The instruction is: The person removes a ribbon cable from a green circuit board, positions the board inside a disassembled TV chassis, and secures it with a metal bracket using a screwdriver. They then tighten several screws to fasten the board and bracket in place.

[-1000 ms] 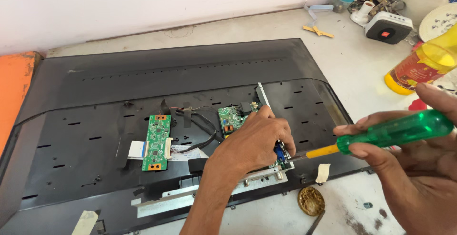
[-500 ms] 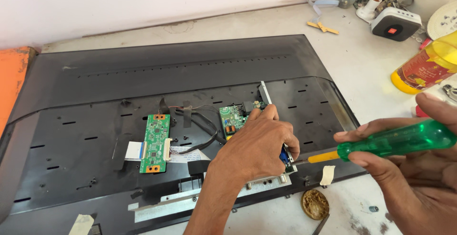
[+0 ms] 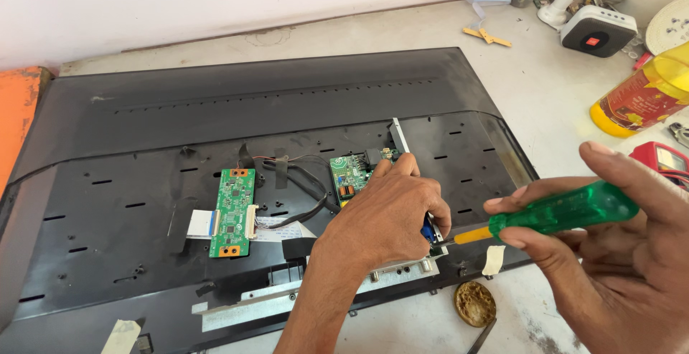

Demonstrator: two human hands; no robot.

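A flat television [image 3: 215, 103] lies back-up on the table with its rear cover off. My left hand [image 3: 387, 214] curls over the lower part of a green circuit board [image 3: 349, 175] near the panel's middle, fingers gripping its right edge. My right hand [image 3: 624, 253] holds a screwdriver [image 3: 567, 210] with a green handle and yellow collar. Its shaft points left at the board's lower right corner, just under my left fingers. The tip is hidden behind them. A smaller green board [image 3: 233, 210] with a white ribbon cable sits further left.
To the right stand a yellow bottle [image 3: 646, 96], a red meter [image 3: 664, 159] and a white and grey box [image 3: 597, 30]. A round brass-coloured lid [image 3: 474, 302] lies by the panel's front edge. An orange surface [image 3: 18, 110] borders the far left.
The screwdriver has shifted slightly left towards my left hand. My left hand has stayed on the board, and the view has drifted a little.
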